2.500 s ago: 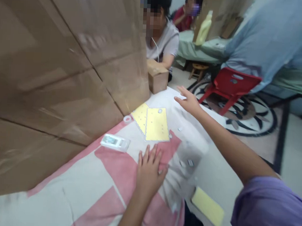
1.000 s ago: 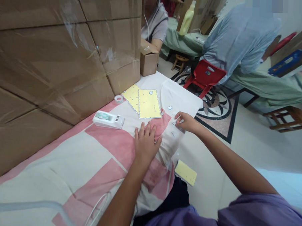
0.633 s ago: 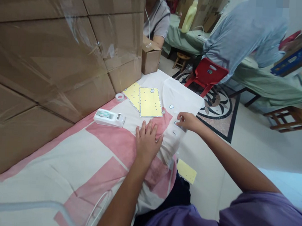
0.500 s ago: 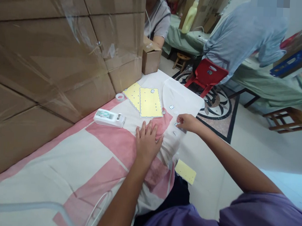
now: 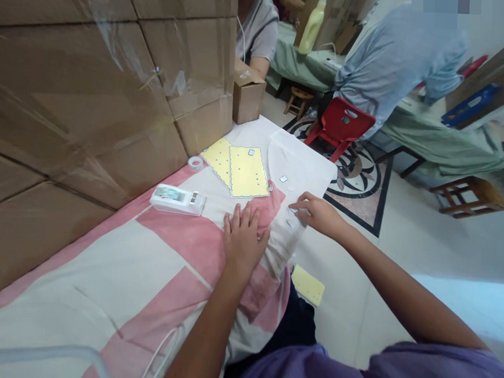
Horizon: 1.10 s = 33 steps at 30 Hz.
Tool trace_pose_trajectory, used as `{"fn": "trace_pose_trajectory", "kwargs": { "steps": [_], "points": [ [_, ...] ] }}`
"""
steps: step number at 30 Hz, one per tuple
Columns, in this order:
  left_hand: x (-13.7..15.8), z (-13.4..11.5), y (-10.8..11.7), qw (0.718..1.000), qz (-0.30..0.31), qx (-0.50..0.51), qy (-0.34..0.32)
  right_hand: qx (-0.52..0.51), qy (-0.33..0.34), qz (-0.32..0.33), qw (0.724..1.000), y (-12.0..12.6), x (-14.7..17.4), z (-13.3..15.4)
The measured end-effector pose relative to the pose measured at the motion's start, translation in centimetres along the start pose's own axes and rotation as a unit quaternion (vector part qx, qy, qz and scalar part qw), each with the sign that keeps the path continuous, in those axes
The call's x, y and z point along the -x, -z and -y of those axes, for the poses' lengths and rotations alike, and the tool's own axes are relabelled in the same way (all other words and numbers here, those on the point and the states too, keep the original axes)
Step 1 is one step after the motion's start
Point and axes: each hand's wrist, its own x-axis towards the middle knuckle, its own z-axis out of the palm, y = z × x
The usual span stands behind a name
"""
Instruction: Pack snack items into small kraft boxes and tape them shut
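My left hand (image 5: 245,236) lies flat with its fingers spread on the pink-and-white cloth (image 5: 166,235). At the right table edge, my right hand (image 5: 317,214) has its thumb and fingertips closed on a small blue-edged white piece (image 5: 292,209), which looks like paper or a sticker and is partly covered. Similar small pieces lie close by, one (image 5: 283,179) farther up the cloth and another (image 5: 290,223) just below the fingertips. Beyond my left hand are two yellow scallop-edged cards (image 5: 248,175) that overlap; a small white piece (image 5: 251,153) rests on the upper one.
A white handheld device (image 5: 178,201) and a tape roll (image 5: 195,163) lie at left, beside stacked cardboard boxes (image 5: 93,93). Another yellow card (image 5: 308,285) is low beside my lap. A small carton (image 5: 248,97) stands at the far end. A person sits on a red chair (image 5: 346,123).
My right fingertips have stretched out toward the left around the small piece, which now looks tilted. The left hand stays flat in place. The whole view has shifted slightly.
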Motion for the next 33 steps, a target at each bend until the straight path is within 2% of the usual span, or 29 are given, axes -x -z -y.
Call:
{"fn": "trace_pose_trajectory", "kwargs": {
  "steps": [6,9,14,18,20,22,25,27,29,33],
  "points": [
    [0.1,0.0,-0.1,1.000,-0.006,0.001,-0.001,0.052,0.114,0.014,0.992,-0.8,5.3,-0.8],
    [0.1,0.0,-0.1,1.000,-0.008,0.004,-0.002,0.070,0.135,-0.009,0.988,-1.9,6.6,-1.6],
    [0.1,0.0,0.0,1.000,-0.011,-0.001,-0.004,0.049,0.126,-0.103,0.985,-3.2,7.0,-2.0],
    [0.2,0.1,-0.1,1.000,-0.010,0.000,-0.007,-0.020,0.060,-0.202,0.977,-3.7,6.4,-0.9],
    [0.2,0.1,-0.1,1.000,-0.012,-0.001,-0.005,-0.033,0.039,-0.219,0.974,-3.9,6.1,0.0],
    [0.2,0.1,-0.2,1.000,-0.015,-0.001,-0.003,-0.018,0.060,-0.178,0.982,-3.9,5.8,0.9],
    [0.1,0.1,-0.2,1.000,-0.010,0.002,-0.002,0.040,0.111,-0.058,0.991,-3.6,5.6,2.0],
    [0.1,0.1,-0.1,1.000,-0.007,0.002,0.000,0.065,0.124,-0.015,0.990,-3.3,5.8,2.3],
    [0.1,0.1,0.0,1.000,-0.004,0.002,0.001,0.063,0.136,-0.011,0.989,-3.3,6.4,2.1],
    [0.2,0.1,0.0,1.000,-0.004,0.002,-0.001,0.031,0.152,-0.049,0.987,-4.5,8.0,1.2]
  ]
}}
